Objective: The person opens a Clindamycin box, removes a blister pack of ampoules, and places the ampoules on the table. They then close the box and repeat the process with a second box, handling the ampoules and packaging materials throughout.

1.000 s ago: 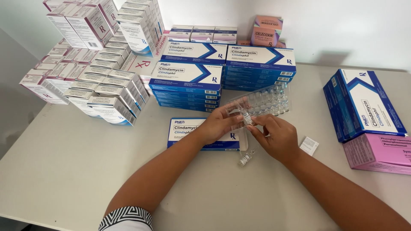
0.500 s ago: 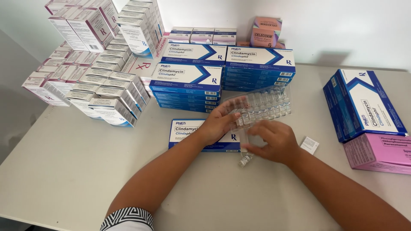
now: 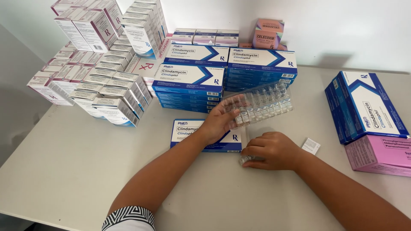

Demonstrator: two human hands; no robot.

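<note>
Head view, one moment, catalogued. Left hand (image 3: 218,124): fingers spread and open, resting on the near left end of a clear plastic ampoule tray (image 3: 262,104), steadying rather than clasping it. Right hand (image 3: 272,150): curled closed on the table over a small glass ampoule (image 3: 247,160), of which only the end showed beyond the fingers.

Tray: lay tilted between the two hands and the stacked blue-and-white cartons (image 3: 222,70), its far end just beside them; a row of small ampoules stood in its pockets. Judged light, thin-walled and flexible, likely to bow if lifted by one end; best taken by both long edges. Ampoules judged fragile and smooth, prone to rolling on a flat top; best held by the body, not the neck.

Flat blue-and-white carton (image 3: 205,134): lay under the left wrist, touching the table (image 3: 64,179). Folded white paper slip (image 3: 311,146): just beside the right wrist.

Edges and room: grey-and-white small boxes (image 3: 98,92) were piled high at the left rear, leaning, near the left forearm's outer side. Large blue carton (image 3: 364,107) sat atop a pink carton (image 3: 379,154) at the right, apart from the right arm. Pink small box (image 3: 267,34) stood at the wall. Open tabletop lay toward the near edge and between the arms.
</note>
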